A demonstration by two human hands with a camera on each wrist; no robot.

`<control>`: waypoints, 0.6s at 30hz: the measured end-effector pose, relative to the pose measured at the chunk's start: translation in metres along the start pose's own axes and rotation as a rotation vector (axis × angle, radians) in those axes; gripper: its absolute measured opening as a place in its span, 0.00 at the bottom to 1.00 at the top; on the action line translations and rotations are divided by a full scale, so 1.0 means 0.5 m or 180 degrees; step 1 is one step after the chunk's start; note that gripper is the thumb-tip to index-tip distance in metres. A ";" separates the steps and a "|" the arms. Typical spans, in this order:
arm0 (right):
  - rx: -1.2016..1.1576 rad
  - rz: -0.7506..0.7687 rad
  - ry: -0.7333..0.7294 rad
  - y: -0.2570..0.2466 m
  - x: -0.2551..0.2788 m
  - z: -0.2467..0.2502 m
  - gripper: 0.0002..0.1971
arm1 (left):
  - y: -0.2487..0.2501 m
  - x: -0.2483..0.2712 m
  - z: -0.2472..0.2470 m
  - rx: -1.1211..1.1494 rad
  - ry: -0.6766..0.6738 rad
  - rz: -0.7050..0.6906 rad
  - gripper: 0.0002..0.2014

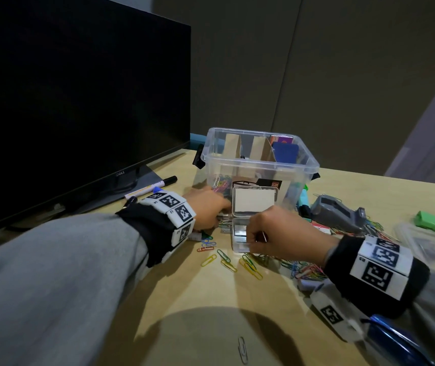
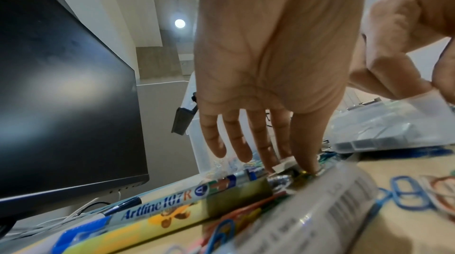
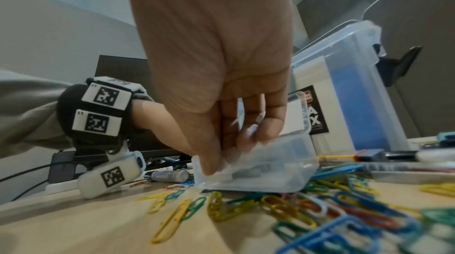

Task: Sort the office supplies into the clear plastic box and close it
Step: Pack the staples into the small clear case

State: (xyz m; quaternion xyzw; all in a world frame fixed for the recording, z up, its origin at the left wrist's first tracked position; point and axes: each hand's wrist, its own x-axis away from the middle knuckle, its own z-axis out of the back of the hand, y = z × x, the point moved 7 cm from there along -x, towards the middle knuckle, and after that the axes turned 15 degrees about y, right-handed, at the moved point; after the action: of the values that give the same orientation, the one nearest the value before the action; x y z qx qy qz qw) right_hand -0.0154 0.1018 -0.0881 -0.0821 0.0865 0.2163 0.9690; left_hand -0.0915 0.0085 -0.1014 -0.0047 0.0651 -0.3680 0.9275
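Right hand fingers curled, pinching small clear case; left hand fingers straight, spread.

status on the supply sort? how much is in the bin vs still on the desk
Done: the big clear plastic box already holds cardboard dividers, a blue pad and some clips.

In hand: the right hand pinches at the small open clear case; the left hand reaches into clutter beside it.

Left: coloured paper clips, grey stapler, green eraser and markers remain out; box has no lid on.
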 end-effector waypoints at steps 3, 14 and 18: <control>-0.0011 -0.0083 0.0016 0.016 0.007 0.004 0.03 | -0.006 0.000 0.000 0.0111 0.0063 0.0078 0.10; -0.0042 -0.0100 -0.0020 0.018 0.016 0.008 0.04 | -0.035 0.014 0.021 0.0916 0.0233 0.0350 0.13; -0.0004 -0.0023 0.0148 0.005 0.012 0.015 0.06 | -0.052 0.028 0.042 0.1482 0.0460 0.0531 0.12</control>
State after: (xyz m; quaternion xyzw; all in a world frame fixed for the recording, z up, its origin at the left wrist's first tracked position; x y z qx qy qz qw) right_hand -0.0103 0.1078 -0.0822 -0.0880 0.1085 0.2110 0.9675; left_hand -0.0965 -0.0211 -0.0809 0.2406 0.0450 -0.2947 0.9237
